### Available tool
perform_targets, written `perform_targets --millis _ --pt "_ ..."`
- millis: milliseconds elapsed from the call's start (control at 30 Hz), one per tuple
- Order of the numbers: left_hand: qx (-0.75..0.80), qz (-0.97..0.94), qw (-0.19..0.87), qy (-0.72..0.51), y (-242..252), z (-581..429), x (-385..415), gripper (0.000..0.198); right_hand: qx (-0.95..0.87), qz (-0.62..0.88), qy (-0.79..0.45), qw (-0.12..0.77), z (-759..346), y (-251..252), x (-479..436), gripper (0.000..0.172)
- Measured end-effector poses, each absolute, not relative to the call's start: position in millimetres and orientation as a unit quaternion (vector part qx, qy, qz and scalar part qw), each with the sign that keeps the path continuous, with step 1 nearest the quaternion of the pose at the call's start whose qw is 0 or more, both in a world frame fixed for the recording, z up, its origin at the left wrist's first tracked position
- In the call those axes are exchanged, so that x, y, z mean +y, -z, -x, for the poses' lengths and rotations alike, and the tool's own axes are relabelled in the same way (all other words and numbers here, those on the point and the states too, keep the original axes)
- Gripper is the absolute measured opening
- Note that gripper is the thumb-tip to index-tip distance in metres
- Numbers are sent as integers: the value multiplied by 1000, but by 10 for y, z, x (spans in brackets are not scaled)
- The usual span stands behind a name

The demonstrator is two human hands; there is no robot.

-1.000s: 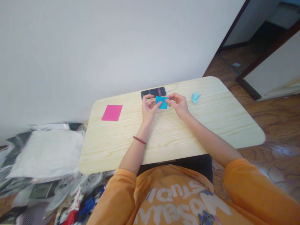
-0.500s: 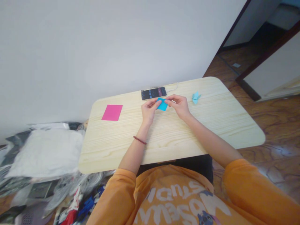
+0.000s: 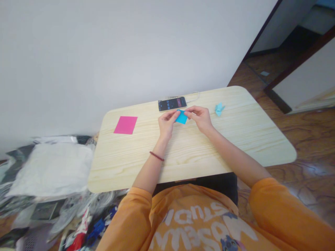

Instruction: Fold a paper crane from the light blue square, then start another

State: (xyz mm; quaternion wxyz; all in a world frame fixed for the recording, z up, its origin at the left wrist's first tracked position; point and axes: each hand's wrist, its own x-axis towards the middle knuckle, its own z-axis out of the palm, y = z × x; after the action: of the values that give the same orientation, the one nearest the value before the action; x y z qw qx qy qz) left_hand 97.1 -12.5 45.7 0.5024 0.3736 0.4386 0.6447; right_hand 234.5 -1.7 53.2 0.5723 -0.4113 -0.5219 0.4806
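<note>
A small folded blue paper [image 3: 181,117] is held just above the table between both hands. My left hand [image 3: 166,122] pinches its left corner between thumb and fingers. On the other side, my right hand [image 3: 200,118] grips the upper right edge with thumb and index finger. Behind the hands lies a phone [image 3: 172,104] with a timer on its lit screen. A flat pink paper square [image 3: 125,125] rests at the left of the table. To the right of my right hand sits a light blue folded paper piece [image 3: 219,109].
The pale wooden table [image 3: 125,160] stands against a white wall. A white cable [image 3: 193,100] runs from the phone. White plastic bags [image 3: 53,169] and mixed items are heaped on the left. A doorway and wooden floor [image 3: 311,132] show on the right.
</note>
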Motion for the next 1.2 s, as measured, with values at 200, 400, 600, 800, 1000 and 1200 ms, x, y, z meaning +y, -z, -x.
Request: perform_targets --millis 200,400,600,800,1000,1200 --pt "430 -359 509 -654 -444 -983 -121 28 -517 400 -484 582 -2334 -535 -25 21" --pt "434 -354 507 -655 -451 -983 -126 27 -519 407 -486 574 -2339 -544 -27 24" --pt "438 -348 511 -653 -432 -986 -115 28 -522 408 -485 570 -2335 -545 -37 22" --pt "451 -361 469 -668 -449 -981 -124 26 -522 420 -501 548 -2326 -535 -32 29" --pt "463 -383 430 -674 -453 -954 -114 24 -536 408 -503 541 -2364 -514 -11 24" --pt "486 -395 416 -660 -454 -905 -94 24 -521 390 -556 517 -2377 -487 8 33"
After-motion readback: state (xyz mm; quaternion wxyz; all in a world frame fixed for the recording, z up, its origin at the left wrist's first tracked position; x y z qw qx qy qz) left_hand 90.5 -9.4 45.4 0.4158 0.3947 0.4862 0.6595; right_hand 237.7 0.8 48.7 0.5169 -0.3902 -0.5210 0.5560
